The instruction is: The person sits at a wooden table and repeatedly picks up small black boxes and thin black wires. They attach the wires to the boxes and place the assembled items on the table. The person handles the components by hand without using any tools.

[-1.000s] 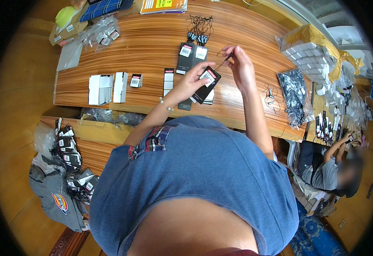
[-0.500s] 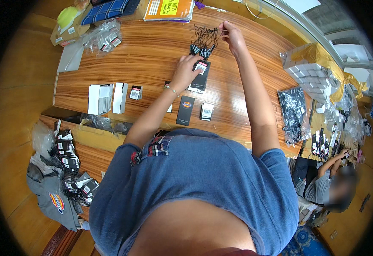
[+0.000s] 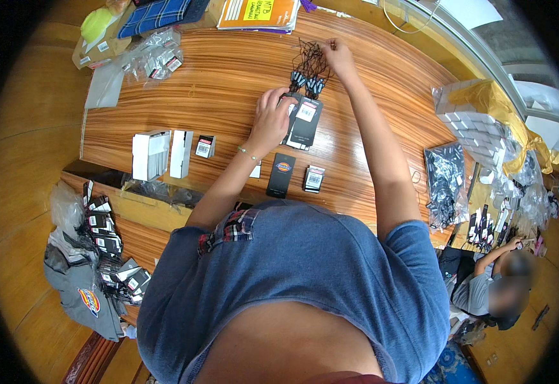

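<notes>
Two overlapping stacks of black hang tags (image 3: 304, 131) lie on the table in front of me, the right one with a white barcode sticker. Curled at the upper left edge of these tags, my left hand (image 3: 269, 121) grips the left stack, and its fingers partly cover it. A tangle of black cords (image 3: 311, 59) with pale blue-grey fasteners (image 3: 315, 84) spreads from the tags' top end. At the far right of that tangle, my right hand (image 3: 339, 59) has its fingertips pinched together on the cords.
Nearer me are a black tag (image 3: 281, 174), a small stack of stickered tags (image 3: 314, 178), another small stack (image 3: 204, 146) and white card stacks (image 3: 151, 155). Bags of goods (image 3: 446, 179) and wrapped boxes (image 3: 474, 121) stand right. Folders (image 3: 257, 14) lie at the back. Another person (image 3: 484, 285) sits far right.
My left hand has slid off the face of the right tags toward the left edge, uncovering the sticker. My right hand stays at the cords, a little lower. The view has shifted slightly.
</notes>
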A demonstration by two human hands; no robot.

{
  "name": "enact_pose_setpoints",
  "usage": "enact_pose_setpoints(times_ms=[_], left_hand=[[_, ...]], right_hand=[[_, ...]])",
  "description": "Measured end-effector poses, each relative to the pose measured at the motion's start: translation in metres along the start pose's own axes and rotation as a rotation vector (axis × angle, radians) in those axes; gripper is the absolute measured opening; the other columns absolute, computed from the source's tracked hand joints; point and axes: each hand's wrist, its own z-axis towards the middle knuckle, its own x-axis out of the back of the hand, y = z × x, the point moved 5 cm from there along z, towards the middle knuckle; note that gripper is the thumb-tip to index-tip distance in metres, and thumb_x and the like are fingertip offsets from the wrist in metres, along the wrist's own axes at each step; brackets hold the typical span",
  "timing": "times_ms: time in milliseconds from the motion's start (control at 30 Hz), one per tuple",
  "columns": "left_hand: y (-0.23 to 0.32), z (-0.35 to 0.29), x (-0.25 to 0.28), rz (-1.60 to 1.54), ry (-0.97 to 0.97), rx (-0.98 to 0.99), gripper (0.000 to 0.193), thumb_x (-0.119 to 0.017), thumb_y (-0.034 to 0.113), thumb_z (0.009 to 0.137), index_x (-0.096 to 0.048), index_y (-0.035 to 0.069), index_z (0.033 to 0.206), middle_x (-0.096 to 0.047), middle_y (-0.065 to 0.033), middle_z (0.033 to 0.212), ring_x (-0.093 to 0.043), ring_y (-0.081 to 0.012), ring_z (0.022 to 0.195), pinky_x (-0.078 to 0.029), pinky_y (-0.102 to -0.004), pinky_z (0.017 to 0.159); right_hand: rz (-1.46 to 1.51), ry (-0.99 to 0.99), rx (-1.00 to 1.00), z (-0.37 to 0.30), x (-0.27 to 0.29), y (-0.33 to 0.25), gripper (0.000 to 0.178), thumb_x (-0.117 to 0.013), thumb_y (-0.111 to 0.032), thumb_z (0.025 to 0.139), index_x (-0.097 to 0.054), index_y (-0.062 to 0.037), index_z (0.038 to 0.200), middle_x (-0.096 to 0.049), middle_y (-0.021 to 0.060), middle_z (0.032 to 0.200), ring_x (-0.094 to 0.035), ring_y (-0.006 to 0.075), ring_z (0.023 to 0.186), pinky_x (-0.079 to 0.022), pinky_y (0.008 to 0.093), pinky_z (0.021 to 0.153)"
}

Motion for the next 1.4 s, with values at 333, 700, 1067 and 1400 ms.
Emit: enact_pose_setpoints(times_ms=[333, 700, 1067, 1400], left_hand=[[-0.008, -0.013, -0.023, 0.080, -0.080, 0.053, 0.044, -0.046, 0.004, 0.083, -0.044, 0.011, 0.126, -0.033, -0.0135, 0.136, -0.024, -0.0346, 0.129, -0.020, -0.0512, 0.105], [-0.016, -0.018, -0.040, 0.002, -0.046, -0.017, 0.047, -0.045, 0.000, 0.079, -0.042, 0.005, 0.127, -0.031, -0.0202, 0.134, -0.023, -0.0395, 0.128, -0.023, -0.0456, 0.105], [-0.019, -0.015, -0.033, -0.167, 0.005, 0.040, 0.043, -0.046, 0.001, 0.082, -0.045, 0.008, 0.124, -0.032, -0.0188, 0.133, -0.026, -0.0401, 0.127, -0.024, -0.0462, 0.105], [-0.011, -0.056, 0.026, -0.121, -0.426, 0.058, 0.028, -0.065, 0.019, 0.075, -0.061, 0.007, 0.099, -0.056, -0.0088, 0.098, -0.048, -0.0275, 0.099, -0.039, -0.0380, 0.087]], right_hand=[[-0.519, -0.251, 0.404, -0.179, 0.014, -0.051, 0.048, -0.058, -0.027, 0.080, -0.045, -0.0108, 0.124, -0.040, 0.0119, 0.130, -0.032, 0.0286, 0.125, -0.027, 0.0505, 0.098], [-0.622, -0.290, 0.401, -0.189, -0.002, -0.029, 0.052, -0.049, -0.029, 0.087, -0.035, -0.0135, 0.134, -0.030, 0.0094, 0.140, -0.021, 0.0287, 0.133, -0.020, 0.0575, 0.101], [-0.622, -0.366, 0.344, -0.186, 0.006, -0.039, 0.058, -0.049, -0.032, 0.086, -0.029, -0.0173, 0.138, -0.023, 0.0081, 0.144, -0.015, 0.0296, 0.135, -0.013, 0.0622, 0.101], [-0.350, -0.356, 0.248, -0.217, 0.056, -0.061, 0.025, -0.063, -0.021, 0.076, -0.058, -0.0091, 0.097, -0.052, 0.0098, 0.100, -0.047, 0.0286, 0.094, -0.038, 0.0418, 0.081]])
